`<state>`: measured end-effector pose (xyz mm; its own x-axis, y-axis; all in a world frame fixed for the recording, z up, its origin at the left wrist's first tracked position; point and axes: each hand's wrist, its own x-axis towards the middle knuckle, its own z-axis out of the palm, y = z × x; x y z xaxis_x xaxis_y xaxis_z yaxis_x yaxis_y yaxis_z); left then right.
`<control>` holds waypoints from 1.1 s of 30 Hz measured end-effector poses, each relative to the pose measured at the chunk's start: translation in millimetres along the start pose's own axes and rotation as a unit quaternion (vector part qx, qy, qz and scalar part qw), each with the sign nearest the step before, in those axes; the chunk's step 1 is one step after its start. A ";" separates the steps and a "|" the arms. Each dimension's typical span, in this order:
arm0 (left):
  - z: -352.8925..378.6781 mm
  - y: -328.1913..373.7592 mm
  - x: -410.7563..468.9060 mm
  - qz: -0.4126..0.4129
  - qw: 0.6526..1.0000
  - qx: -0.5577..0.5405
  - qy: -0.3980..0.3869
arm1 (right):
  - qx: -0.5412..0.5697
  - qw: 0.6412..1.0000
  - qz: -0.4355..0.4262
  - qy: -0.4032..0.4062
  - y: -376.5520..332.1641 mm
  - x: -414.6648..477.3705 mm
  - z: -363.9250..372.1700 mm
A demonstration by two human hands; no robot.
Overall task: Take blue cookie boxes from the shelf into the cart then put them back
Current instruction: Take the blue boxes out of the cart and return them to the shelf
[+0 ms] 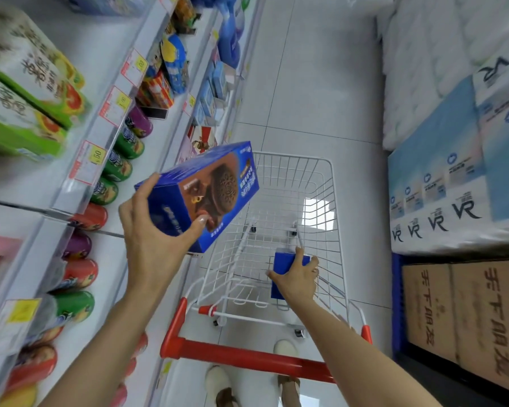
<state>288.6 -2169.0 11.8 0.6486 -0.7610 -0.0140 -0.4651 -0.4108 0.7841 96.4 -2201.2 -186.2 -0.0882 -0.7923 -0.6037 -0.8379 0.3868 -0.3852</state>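
Note:
My left hand (155, 230) grips one end of a blue cookie box (206, 189) printed with a dark chocolate cookie, holding it tilted in the air between the shelf (80, 186) on the left and the white wire cart (291, 230). Inside the cart, my right hand (299, 277) is closed around the top of a second blue cookie box (282, 261), which stands upright near the basket's right side. Most of that second box is hidden by my hand.
Shelves on the left carry green, red and purple cans (118, 165), green boxes (27, 92) and yellow price tags. The cart has a red handle (247, 358). Stacked tissue packs (453, 171) and cardboard cartons (467, 318) line the right. White tile floor lies ahead.

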 end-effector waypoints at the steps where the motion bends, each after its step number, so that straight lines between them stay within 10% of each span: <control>1: -3.5 -0.9 -1.1 -0.006 1.000 0.000 0.002 | -0.006 1.000 0.000 0.000 -0.1 0.0 0.8; 15: -54.9 20.0 -25.8 -0.038 0.999 -0.011 0.018 | 0.117 0.980 -0.135 0.090 -30.5 -89.2 -146.9; 33: -319.5 174.1 -136.2 0.199 0.947 -0.106 0.227 | 0.391 0.802 -0.430 0.141 -140.8 -316.6 -374.6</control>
<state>311.8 -1976.5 348.4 0.6622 -0.5202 0.5394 -0.6268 0.0100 0.7791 40.4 -2181.6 320.7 0.1305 -0.9573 0.2581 -0.0708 -0.2687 -0.9606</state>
